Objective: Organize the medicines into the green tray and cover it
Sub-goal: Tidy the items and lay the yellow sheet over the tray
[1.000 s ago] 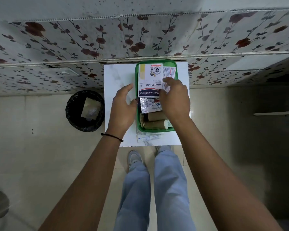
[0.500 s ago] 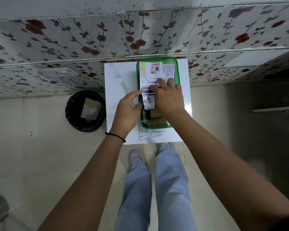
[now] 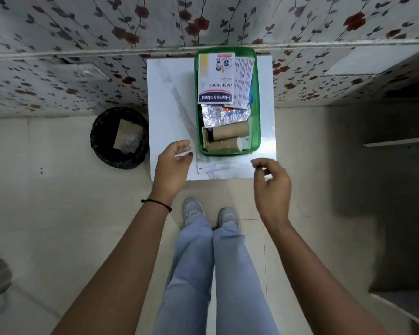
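The green tray stands on a small white table. Inside lie a white Hansaplast box, a printed leaflet, silver foil strips and two brown bandage rolls. A clear flat plastic piece with a syringe-like item rests on the table just in front of the tray. My left hand hovers at the table's near left, fingers apart and empty. My right hand hangs over the near right corner, fingers loosely curled, holding nothing.
A black bin with paper in it stands on the floor left of the table. A floral-papered wall runs behind the table. My legs and shoes are right below the table's front edge.
Both hands have left the tray and pulled back toward me to the table's front edge. The items in the tray lie uncovered where they were pressed down.
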